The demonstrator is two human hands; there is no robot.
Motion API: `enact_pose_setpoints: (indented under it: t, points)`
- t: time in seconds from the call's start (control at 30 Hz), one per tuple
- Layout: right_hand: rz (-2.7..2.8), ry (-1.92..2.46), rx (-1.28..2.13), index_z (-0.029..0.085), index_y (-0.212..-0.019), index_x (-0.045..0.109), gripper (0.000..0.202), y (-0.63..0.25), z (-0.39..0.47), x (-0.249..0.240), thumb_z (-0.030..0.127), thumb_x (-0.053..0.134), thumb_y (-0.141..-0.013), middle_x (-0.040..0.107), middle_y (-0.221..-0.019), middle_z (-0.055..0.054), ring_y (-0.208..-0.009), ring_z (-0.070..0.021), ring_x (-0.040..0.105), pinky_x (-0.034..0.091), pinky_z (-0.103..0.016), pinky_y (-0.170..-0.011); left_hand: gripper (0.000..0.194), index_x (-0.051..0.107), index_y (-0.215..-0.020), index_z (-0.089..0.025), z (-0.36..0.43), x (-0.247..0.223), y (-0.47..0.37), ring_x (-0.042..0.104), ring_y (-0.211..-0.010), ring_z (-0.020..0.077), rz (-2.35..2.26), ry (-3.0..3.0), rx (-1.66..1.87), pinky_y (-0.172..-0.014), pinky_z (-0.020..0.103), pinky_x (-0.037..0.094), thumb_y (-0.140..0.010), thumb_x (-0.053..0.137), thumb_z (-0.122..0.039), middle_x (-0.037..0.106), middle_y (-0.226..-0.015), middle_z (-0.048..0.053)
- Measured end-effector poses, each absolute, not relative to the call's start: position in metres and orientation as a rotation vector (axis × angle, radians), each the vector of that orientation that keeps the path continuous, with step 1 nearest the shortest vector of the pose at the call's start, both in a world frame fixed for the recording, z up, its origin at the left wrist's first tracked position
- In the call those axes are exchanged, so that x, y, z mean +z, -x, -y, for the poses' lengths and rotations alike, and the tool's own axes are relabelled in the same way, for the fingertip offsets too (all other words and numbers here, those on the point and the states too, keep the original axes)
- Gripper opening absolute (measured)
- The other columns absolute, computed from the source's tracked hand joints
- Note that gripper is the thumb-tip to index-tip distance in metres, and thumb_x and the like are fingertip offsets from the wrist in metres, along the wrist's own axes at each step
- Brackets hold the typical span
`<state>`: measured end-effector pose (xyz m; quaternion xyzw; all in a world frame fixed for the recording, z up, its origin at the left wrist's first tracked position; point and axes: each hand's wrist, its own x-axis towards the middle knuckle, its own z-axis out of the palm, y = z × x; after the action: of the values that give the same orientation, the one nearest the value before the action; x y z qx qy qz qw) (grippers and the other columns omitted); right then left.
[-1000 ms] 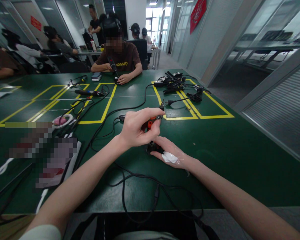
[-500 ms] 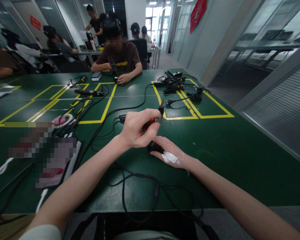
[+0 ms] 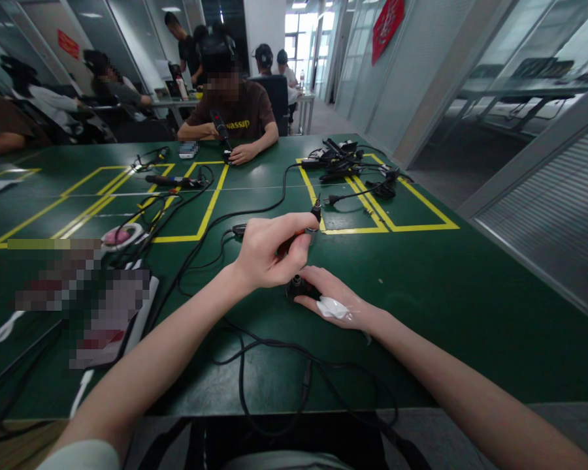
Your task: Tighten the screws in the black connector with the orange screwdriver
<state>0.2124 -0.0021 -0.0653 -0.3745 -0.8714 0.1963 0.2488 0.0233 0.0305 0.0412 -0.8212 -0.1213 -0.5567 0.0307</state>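
Note:
My left hand (image 3: 274, 251) is closed around a dark screwdriver with a red part, its thin metal bit (image 3: 317, 203) pointing up past the index finger. Most of its body is hidden by the fingers. A black cord end (image 3: 239, 230) shows just behind the knuckles; whether it joins the tool is hidden. Below, my right hand (image 3: 326, 294) rests on the table, its thumb and fingers around a small black part (image 3: 294, 287) with a round metal top. White padding (image 3: 333, 308) is taped to the back of this hand.
Black cables (image 3: 274, 343) loop across the green table (image 3: 451, 307) in front of me. Pixelated flat items (image 3: 112, 313) lie at left. Another corded tool (image 3: 174, 181) and a heap of black cords (image 3: 340, 156) lie farther off. A person (image 3: 235, 117) works opposite with a tool.
My left thumb and fingers have shifted slightly around the screwdriver. The right hand stays almost still on the black part.

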Motion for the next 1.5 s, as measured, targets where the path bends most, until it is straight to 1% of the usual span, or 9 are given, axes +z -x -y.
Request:
enact_pose_setpoints:
  t: [0.13, 0.33, 0.5, 0.63, 0.7, 1.07, 1.27, 1.4, 1.5]
  points:
    - [2.367, 1.023, 0.541, 0.019, -0.118, 0.061, 0.026, -0.2122, 0.0025, -0.0641, 0.033, 0.065, -0.097, 0.07, -0.11, -0.012, -0.094, -0.0272, 0.064, 0.053, -0.043, -0.084, 0.012, 0.063, -0.096, -0.018, -0.0307, 0.0421, -0.0236, 0.048, -0.046, 0.006, 0.38, 2.51, -1.714, -0.049, 0.019, 0.04, -0.096, 0.052, -0.019, 0.064, -0.064, -0.005]
    - [2.379, 1.037, 0.533, 0.017, -0.118, 0.061, 0.027, -0.2119, 0.0019, -0.065, 0.033, 0.065, -0.097, 0.07, -0.108, -0.012, -0.093, -0.0271, 0.064, 0.053, -0.042, -0.083, 0.005, 0.063, -0.095, -0.018, -0.0318, 0.0413, -0.0262, 0.044, -0.043, 0.0042, 0.374, 2.509, -1.756, -0.046, 0.017, 0.036, -0.095, 0.059, -0.021, 0.058, -0.059, -0.007]
    - [2.379, 1.02, 0.531, 0.019, -0.119, 0.061, 0.027, -0.2124, 0.0015, -0.0659, 0.034, 0.066, -0.097, 0.07, -0.111, -0.012, -0.095, -0.0274, 0.065, 0.052, -0.043, -0.085, 0.009, 0.061, -0.094, -0.018, -0.0319, 0.0412, -0.0245, 0.043, -0.043, 0.0056, 0.369, 2.512, -1.727, -0.047, 0.019, 0.037, -0.097, 0.055, -0.024, 0.054, -0.057, -0.008]
    - [2.381, 1.007, 0.516, 0.019, -0.119, 0.06, 0.026, -0.213, 0.0016, -0.0665, 0.033, 0.066, -0.097, 0.07, -0.108, -0.011, -0.094, -0.0268, 0.064, 0.052, -0.042, -0.084, 0.025, 0.062, -0.101, -0.018, -0.0331, 0.0391, -0.0218, 0.049, -0.048, 0.0087, 0.315, 2.538, -1.699, -0.05, 0.022, 0.041, -0.103, 0.041, -0.033, 0.058, -0.064, -0.004]
    - [2.383, 1.004, 0.512, 0.019, -0.118, 0.06, 0.025, -0.2132, 0.0017, -0.0666, 0.033, 0.065, -0.098, 0.069, -0.106, -0.01, -0.092, -0.0261, 0.064, 0.051, -0.041, -0.083, 0.029, 0.062, -0.103, -0.018, -0.0336, 0.038, -0.0212, 0.051, -0.049, 0.0093, 0.309, 2.554, -1.696, -0.05, 0.023, 0.042, -0.104, 0.037, -0.032, 0.059, -0.065, -0.004]
    - [2.376, 0.995, 0.503, 0.018, -0.119, 0.06, 0.027, -0.2128, 0.0017, -0.0671, 0.032, 0.065, -0.097, 0.07, -0.109, -0.011, -0.093, -0.0266, 0.064, 0.052, -0.042, -0.083, 0.016, 0.062, -0.101, -0.019, -0.0316, 0.0411, -0.0223, 0.045, -0.043, 0.0071, 0.388, 2.507, -1.657, -0.047, 0.02, 0.04, -0.096, 0.047, -0.022, 0.059, -0.06, -0.006]
    - [2.372, 1.02, 0.547, 0.019, -0.123, 0.06, 0.031, -0.2134, 0.0008, -0.0692, 0.035, 0.065, -0.097, 0.07, -0.111, -0.012, -0.094, -0.0273, 0.065, 0.052, -0.044, -0.085, 0.01, 0.062, -0.099, -0.017, -0.0313, 0.0418, -0.0237, 0.046, -0.044, 0.0051, 0.409, 2.48, -1.664, -0.047, 0.018, 0.038, -0.096, 0.054, -0.022, 0.062, -0.063, -0.006]
    - [2.373, 1.02, 0.545, 0.018, -0.121, 0.061, 0.03, -0.2132, 0.0007, -0.0687, 0.035, 0.065, -0.097, 0.07, -0.111, -0.012, -0.094, -0.0273, 0.064, 0.053, -0.044, -0.084, 0.011, 0.062, -0.1, -0.017, -0.0311, 0.0414, -0.0236, 0.047, -0.044, 0.0049, 0.408, 2.48, -1.665, -0.047, 0.018, 0.038, -0.097, 0.054, -0.024, 0.062, -0.063, -0.006]
    - [2.375, 1.012, 0.528, 0.019, -0.119, 0.061, 0.027, -0.2129, 0.001, -0.0677, 0.034, 0.065, -0.097, 0.069, -0.109, -0.011, -0.092, -0.0263, 0.064, 0.052, -0.042, -0.083, 0.02, 0.062, -0.103, -0.018, -0.032, 0.04, -0.0218, 0.048, -0.045, 0.0069, 0.384, 2.513, -1.665, -0.048, 0.02, 0.04, -0.101, 0.047, -0.031, 0.062, -0.064, -0.005]
